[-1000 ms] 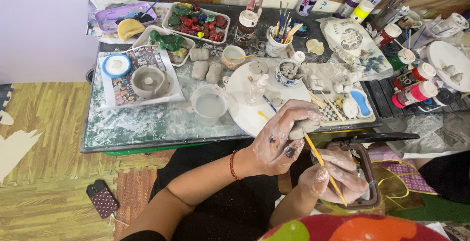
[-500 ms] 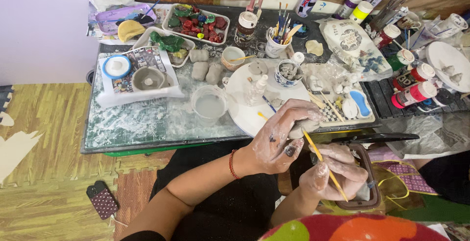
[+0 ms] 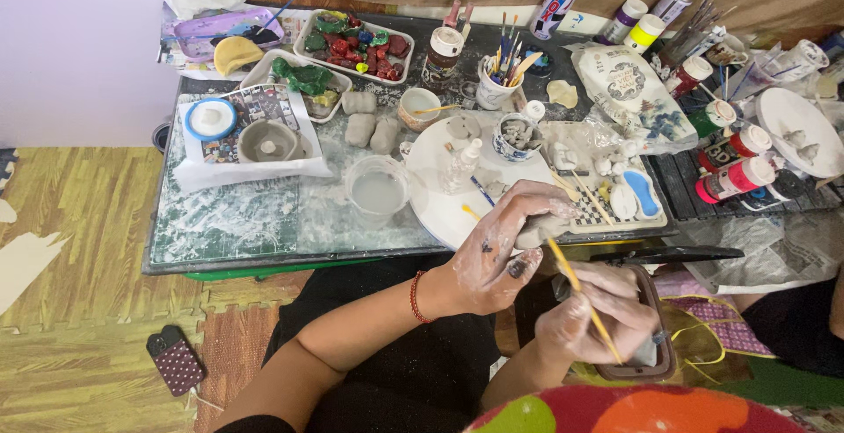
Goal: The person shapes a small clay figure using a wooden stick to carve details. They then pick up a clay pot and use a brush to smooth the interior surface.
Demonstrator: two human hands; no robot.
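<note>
My left hand, smeared with pale clay, is closed around a small grey clay piece just past the near edge of the low table. A red bracelet circles that wrist. My right hand grips a thin yellow wooden tool, its upper tip touching the underside of the clay piece. Both hands hover over my lap, above a small dark tray.
A white round plate, a clear water cup, a grey clay bowl, a cup of brushes, paint bottles and trays of coloured clay crowd the table. A spotted phone lies on the floor at left.
Both hands stay close together over my lap; the yellow tool has shifted slightly against the clay piece.
</note>
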